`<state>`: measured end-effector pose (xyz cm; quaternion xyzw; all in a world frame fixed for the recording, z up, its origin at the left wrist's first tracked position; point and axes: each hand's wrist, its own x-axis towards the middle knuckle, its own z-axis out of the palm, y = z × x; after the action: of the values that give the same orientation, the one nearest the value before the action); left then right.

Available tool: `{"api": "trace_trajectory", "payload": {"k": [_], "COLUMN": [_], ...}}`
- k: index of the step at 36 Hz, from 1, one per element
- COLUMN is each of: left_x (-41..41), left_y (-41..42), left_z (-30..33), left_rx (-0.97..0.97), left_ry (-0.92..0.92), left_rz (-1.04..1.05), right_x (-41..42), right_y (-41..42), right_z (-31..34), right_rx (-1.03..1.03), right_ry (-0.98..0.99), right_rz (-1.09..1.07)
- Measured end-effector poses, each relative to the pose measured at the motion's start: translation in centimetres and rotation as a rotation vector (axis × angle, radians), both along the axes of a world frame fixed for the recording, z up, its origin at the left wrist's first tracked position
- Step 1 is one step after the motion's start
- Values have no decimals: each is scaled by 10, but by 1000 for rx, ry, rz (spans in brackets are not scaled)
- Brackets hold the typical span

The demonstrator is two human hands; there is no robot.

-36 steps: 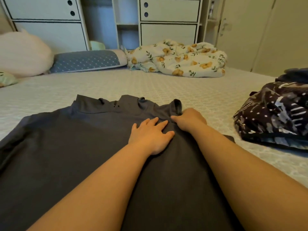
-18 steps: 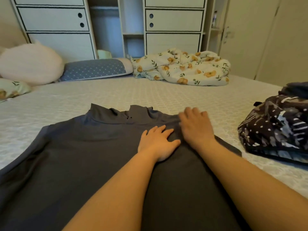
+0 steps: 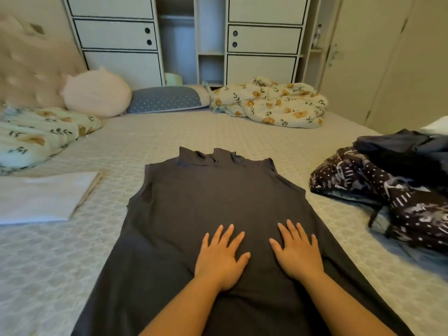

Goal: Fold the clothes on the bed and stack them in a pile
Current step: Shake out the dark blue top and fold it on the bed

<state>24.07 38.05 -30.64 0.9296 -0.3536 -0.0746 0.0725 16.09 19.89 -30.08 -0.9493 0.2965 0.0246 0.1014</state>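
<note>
While my left hand and right hand press flat with fingers spread wide, holding nothing, the grey dress lies smoothed on the bed, looking light, limp and soft; I'd pinch its side edges.

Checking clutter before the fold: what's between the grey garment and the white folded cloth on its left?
Head view: only bare quilted bedspread separates the grey garment from the white folded cloth; nothing else lies there.
</note>
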Motion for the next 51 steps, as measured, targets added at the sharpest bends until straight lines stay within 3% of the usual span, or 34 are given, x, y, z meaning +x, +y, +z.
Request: {"api": "trace_trajectory", "payload": {"k": [16,20,24,28,34,37,39,42,45,51], "left_x": [-120,-135,-149,-152,-138,-132,-129,-126,-128,-134], "left_y": [177,220,247,254,260,267,276,298,318,322], "left_z": [-1,-3,7,27,48,52,54,49,42,34], "left_rx": [-8,-52,-307,-545,-881,-998,-968,-744,-559,-511], "left_ry": [-101,-156,-151,87,715,700,578,351,328,295], "left_rz": [105,357,699,807,890,928,955,965,920,853], "right_x": [-150,-164,-168,-163,-149,-146,-149,-153,-153,-154], "right_y": [132,149,166,195,220,217,216,215,219,239], "right_z": [7,4,5,9,21,30,32,31,31,28], "right_rx": [-1,-13,-29,59,265,303,297,258,239,104], "right_ry": [-26,-30,-49,-63,-29,-26,-14,20,27,37], "right_rz": [-45,-22,49,166,294,313,322,339,328,338]}}
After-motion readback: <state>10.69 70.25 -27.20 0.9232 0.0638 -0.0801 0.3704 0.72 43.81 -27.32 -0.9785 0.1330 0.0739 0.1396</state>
